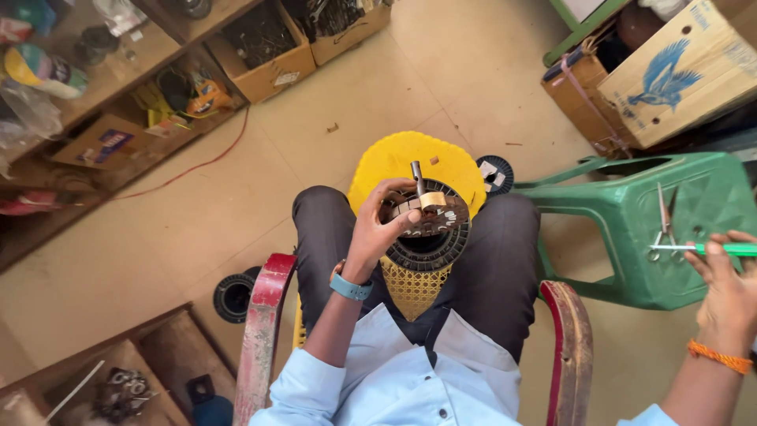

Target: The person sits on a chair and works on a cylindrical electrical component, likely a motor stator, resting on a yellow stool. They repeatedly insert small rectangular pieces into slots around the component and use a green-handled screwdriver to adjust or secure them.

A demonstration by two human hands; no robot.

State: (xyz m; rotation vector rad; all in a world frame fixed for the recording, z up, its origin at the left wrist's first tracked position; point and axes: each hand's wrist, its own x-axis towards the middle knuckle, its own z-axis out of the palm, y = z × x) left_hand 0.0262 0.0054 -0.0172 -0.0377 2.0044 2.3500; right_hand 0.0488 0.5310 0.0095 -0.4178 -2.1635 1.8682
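Seated person, round motor core in left hand, green-handled tool in right.

Left hand [377, 229] holds a dark round motor core [426, 225] with a short shaft above the lap, over a yellow stool [394, 162]; grip closed around the core's rim, thumb on its face. Right hand [729, 276] reaches out over a green plastic stool [631, 237], grip pinching a green-handled tool [729, 249]. Scissors [661, 229] lie on the green stool's seat, just beside the tool tip. Cardboard boxes [670, 79] stand beyond.
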